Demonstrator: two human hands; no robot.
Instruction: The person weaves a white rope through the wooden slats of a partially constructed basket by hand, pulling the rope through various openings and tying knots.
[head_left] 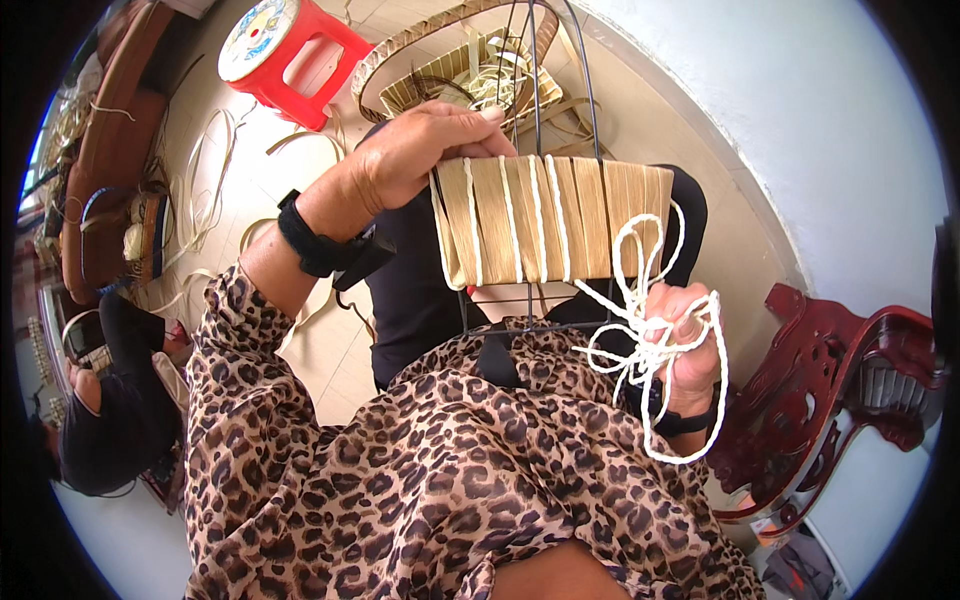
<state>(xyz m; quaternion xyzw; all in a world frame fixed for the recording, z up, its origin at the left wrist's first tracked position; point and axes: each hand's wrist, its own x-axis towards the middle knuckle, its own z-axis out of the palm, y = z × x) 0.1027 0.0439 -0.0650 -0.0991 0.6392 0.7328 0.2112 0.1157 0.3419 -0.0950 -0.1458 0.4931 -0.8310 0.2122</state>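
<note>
Over my lap lies a dark wire frame (537,90) with a band of flat tan strips (590,220) wrapped around its middle. Several white cords cross the left part of the band. My left hand (425,150) is closed at the band's upper left edge, thumb on top, some fingers hidden behind it. At the lower right of the band, my right hand (685,345) is closed around a loose, looped bundle of white cord (650,340). One strand runs up from it to the band's right end.
Beyond the frame stands a woven basket (400,95) with pale strips inside. A red stool (320,70) is at the far left, near loose strips (215,190) on the tiled floor. Carved dark-red furniture (800,380) stands at right. Another person (115,410) sits at left.
</note>
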